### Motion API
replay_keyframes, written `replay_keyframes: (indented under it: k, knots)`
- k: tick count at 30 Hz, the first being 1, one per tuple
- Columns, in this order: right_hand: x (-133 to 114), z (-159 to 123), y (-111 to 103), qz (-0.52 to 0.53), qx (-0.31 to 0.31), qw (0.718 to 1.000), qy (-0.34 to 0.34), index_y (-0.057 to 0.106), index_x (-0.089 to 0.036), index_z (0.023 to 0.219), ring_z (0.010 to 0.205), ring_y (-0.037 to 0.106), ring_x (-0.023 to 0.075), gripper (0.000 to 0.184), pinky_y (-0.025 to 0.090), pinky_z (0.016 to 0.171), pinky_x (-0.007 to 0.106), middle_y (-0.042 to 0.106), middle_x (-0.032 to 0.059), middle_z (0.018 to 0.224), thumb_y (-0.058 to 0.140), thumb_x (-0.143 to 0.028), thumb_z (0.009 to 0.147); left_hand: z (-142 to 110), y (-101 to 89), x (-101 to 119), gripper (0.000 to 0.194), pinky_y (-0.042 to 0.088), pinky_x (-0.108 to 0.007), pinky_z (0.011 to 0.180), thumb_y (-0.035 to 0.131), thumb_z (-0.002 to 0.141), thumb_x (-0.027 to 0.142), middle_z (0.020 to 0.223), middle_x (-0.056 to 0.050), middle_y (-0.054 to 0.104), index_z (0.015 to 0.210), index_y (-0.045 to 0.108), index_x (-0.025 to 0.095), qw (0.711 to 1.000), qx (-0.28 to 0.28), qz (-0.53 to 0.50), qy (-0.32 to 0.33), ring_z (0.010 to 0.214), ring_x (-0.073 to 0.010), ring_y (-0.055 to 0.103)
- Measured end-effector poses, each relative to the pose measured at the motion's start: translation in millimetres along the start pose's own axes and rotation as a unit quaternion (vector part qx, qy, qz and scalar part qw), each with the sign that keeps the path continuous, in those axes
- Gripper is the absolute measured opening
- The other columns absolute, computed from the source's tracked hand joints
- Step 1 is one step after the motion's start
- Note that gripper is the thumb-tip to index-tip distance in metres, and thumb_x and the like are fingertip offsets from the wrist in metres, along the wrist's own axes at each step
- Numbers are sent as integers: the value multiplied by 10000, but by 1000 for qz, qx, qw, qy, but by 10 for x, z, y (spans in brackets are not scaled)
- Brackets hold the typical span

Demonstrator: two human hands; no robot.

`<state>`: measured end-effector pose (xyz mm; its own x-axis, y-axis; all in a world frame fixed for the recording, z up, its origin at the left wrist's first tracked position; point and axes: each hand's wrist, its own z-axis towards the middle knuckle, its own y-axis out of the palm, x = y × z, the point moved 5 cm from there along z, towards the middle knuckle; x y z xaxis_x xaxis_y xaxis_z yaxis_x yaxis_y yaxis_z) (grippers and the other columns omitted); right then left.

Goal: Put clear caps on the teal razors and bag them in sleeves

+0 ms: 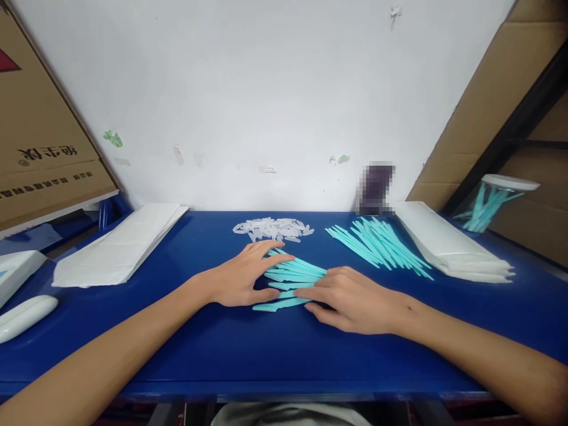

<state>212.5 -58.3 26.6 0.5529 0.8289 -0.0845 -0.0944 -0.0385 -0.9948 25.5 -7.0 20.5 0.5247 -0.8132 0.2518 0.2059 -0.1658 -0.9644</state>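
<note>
In the middle of the blue table lies a loose fan of teal eyebrow razors (pixel 293 276), their blade ends pointing left. My left hand (pixel 244 273) rests at those blade ends, thumb and fingers spread apart around them. Across the handle ends, on the right, lies my right hand (pixel 350 299); its index finger touches a razor and its thumb sits lower, apart from it. The handle tips are hidden under this hand. Just beyond my left fingers is a pile of small whitish translucent pieces (pixel 275 228), which look like blade caps.
Another heap of teal razors (pixel 384 245) lies right of centre. White flat bags (pixel 452 242) are stacked at the right, with more white bags (pixel 119 245) at the left. A clear jar (pixel 492 204) holding razors stands far right. Cardboard (pixel 48 130) leans at the left.
</note>
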Motion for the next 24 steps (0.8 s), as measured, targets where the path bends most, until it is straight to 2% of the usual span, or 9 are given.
replay_keyframes:
  k: [6, 14, 18, 22, 24]
  knots:
    - [74, -18, 4, -6, 44, 999, 31, 688, -203, 1182, 672, 646, 179, 350, 357, 647, 295, 743, 58, 813, 406, -354, 1039, 9, 2, -14, 535, 311, -603, 1153, 381, 1039, 520, 1636, -118, 268, 1535, 357, 320, 1000, 10, 10, -18, 1482, -375, 271]
    - [64, -5, 10, -23, 31, 998, 45, 679, -193, 1196, 643, 635, 184, 363, 320, 604, 312, 724, 38, 772, 400, -368, 1042, 39, -39, -23, 448, 353, -550, 1134, 314, 1071, 396, 1582, -119, 363, 1497, 421, 304, 998, 49, 37, -8, 1435, -328, 360]
    - [88, -2, -2, -44, 45, 996, 69, 680, -205, 1202, 664, 637, 191, 353, 308, 610, 320, 725, 37, 802, 387, -322, 1044, 22, -124, 29, 400, 354, -566, 1107, 479, 1011, 409, 1492, -146, 457, 1366, 554, 240, 993, 101, 66, 13, 1376, -348, 407]
    - [145, 2, 4, -20, 60, 994, 85, 701, -232, 1138, 697, 647, 185, 366, 312, 628, 313, 736, 30, 841, 353, -312, 1056, -6, -167, 225, 220, 350, -513, 1109, 637, 919, 396, 1346, -131, 560, 1001, 712, 207, 985, 128, 59, 101, 1291, -320, 477]
    - [183, 5, 16, -1, 67, 993, 93, 709, -246, 1128, 732, 654, 184, 347, 317, 644, 306, 744, 30, 882, 377, -314, 1050, -5, -143, 316, 208, 349, -498, 1107, 659, 913, 396, 1306, -127, 587, 953, 742, 209, 981, 126, 54, 140, 1256, -306, 508]
